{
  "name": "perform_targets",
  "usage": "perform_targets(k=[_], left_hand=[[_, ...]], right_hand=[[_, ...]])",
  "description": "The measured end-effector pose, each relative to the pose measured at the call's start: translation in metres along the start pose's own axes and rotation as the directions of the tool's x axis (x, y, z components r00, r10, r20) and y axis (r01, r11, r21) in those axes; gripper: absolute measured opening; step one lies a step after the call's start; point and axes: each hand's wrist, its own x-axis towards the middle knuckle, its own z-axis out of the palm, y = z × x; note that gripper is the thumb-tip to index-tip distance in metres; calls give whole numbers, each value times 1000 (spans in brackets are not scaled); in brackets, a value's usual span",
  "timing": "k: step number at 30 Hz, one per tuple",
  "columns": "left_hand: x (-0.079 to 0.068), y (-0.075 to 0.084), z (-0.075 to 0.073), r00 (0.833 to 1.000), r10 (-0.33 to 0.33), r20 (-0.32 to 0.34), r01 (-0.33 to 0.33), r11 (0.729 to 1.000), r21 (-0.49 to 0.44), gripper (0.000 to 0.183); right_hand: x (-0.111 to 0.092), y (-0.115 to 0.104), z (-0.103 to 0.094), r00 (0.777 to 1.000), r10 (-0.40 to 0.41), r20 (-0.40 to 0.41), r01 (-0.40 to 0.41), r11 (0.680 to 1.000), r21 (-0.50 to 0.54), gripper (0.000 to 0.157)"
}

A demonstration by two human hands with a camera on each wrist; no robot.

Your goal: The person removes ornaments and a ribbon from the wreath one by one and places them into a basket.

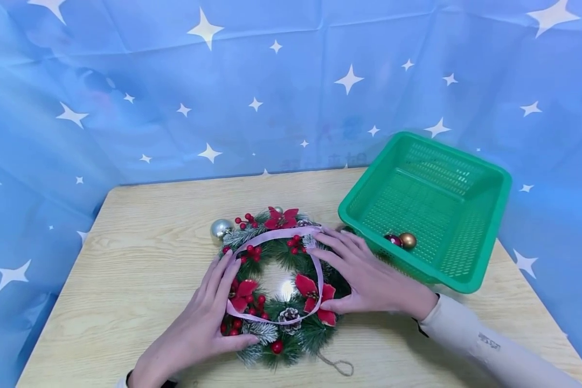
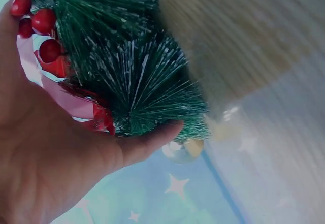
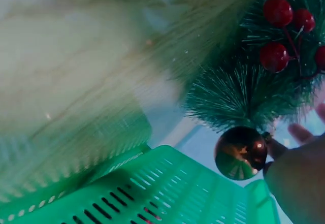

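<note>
A green Christmas wreath (image 1: 315,335) with red poinsettias, red berries and pinecones lies on the table. A pale purple ribbon (image 1: 274,235) forms a loop over its front. My left hand (image 1: 196,318) rests on the wreath's left side, its fingertips at the ribbon and the thumb along the lower left needles. On the other side, my right hand (image 1: 356,272) touches the ribbon with spread fingers at the upper right and the thumb at the lower right. A bronze bauble (image 3: 240,153) sits at the wreath's edge close to my right hand.
A green plastic basket (image 1: 504,215) stands to the right, with a gold bauble (image 1: 407,240) and a dark red bauble (image 1: 393,240) inside. At the wreath's upper left is a silver bauble (image 1: 221,229). A twine loop (image 1: 339,368) trails below. Behind hangs a blue starry cloth (image 1: 281,70).
</note>
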Motion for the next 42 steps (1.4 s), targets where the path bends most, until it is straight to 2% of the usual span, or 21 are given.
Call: perform_targets(k=[5,11,14,23,28,32,37,42], left_hand=[[-2,2,0,997,-10,-82,14,999,52,136],[-9,15,-2,981,-129,-143,146,982,118,140],[-11,22,-2,975,-150,-162,172,976,132,141],[-10,40,15,950,-207,-233,244,959,142,148],[-6,42,22,940,-201,-276,244,961,130,150],[-5,42,27,939,-202,-277,247,959,137,153],[-5,42,28,939,-198,-280,245,959,145,154],[-3,39,26,948,-157,-275,205,966,156,154]], right_hand=[[1,-2,5,1000,-6,-1,6,999,-48,101],[-2,-11,8,999,21,-47,-27,992,-124,94],[-4,-16,10,997,47,-61,-56,987,-151,94],[-6,-34,20,986,121,-111,-140,972,-188,94],[-10,-44,27,975,156,-156,-187,959,-212,95],[-12,-50,30,970,178,-166,-212,953,-217,97],[-13,-56,30,970,176,-170,-211,953,-216,98],[-16,-55,26,973,145,-182,-178,967,-183,97]])
